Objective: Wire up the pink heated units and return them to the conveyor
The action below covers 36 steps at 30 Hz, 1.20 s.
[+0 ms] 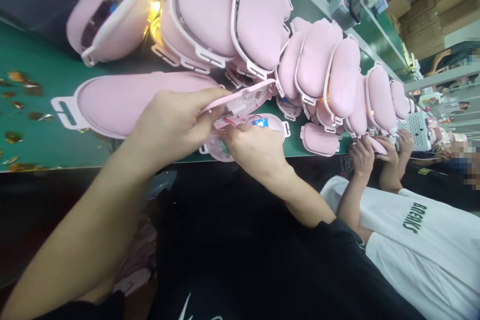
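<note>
My left hand (174, 122) grips a pink plastic shell half (247, 97) by its edge and holds it tilted above the green belt (37, 135). Under it lies the open matching shell (268, 127), with a blue part and red wires inside. My right hand (253, 147) rests on this open shell with its fingers at the wires. A closed pink shell (123, 100) with a white strap loop lies just left of my left hand.
Several pink padded shells (318, 60) stand stacked in a row along the belt. A pink bowl-shaped shell (112, 15) sits at the back left. To my right, a person in a white shirt (420, 230) handles another shell. Cardboard boxes (431, 5) stand far right.
</note>
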Tool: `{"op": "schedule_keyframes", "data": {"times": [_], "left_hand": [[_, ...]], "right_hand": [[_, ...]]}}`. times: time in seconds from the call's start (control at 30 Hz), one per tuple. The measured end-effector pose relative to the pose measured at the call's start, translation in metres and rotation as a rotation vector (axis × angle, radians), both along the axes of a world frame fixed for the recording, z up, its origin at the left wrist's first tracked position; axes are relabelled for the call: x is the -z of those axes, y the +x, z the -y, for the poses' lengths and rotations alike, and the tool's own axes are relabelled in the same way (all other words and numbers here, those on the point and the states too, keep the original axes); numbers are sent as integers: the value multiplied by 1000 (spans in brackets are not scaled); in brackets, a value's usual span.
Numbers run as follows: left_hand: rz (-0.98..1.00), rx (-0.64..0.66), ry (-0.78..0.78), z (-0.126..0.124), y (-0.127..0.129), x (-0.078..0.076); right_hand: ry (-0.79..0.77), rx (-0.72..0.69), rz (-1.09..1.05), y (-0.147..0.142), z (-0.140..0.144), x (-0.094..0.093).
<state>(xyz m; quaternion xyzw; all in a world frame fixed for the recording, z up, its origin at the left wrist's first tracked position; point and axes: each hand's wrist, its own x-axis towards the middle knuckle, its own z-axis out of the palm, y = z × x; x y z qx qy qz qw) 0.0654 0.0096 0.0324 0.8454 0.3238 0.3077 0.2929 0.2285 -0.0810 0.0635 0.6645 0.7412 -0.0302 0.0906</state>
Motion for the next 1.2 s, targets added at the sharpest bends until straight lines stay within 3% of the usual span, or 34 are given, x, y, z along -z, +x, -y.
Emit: {"op": "schedule_keyframes", "data": {"times": [0.17,0.27,0.47,0.77,1.2], "left_hand": [[-19,232,-110,-9,-11,-9],[-52,266,-115,-11,-14,-12],[-84,200,-100,-8,-11,-11],[-55,-3,57,0,-2,0],[-102,-2,59,0,-3,1]], "right_hand": [[-137,41,-119,4,-10,-11],[-137,63,-187,7,-11,-13],[38,-33,-332,10,-3,-12],[-68,-44,-720,45,4,-4],[26,-14,-696,40,15,15]]}}
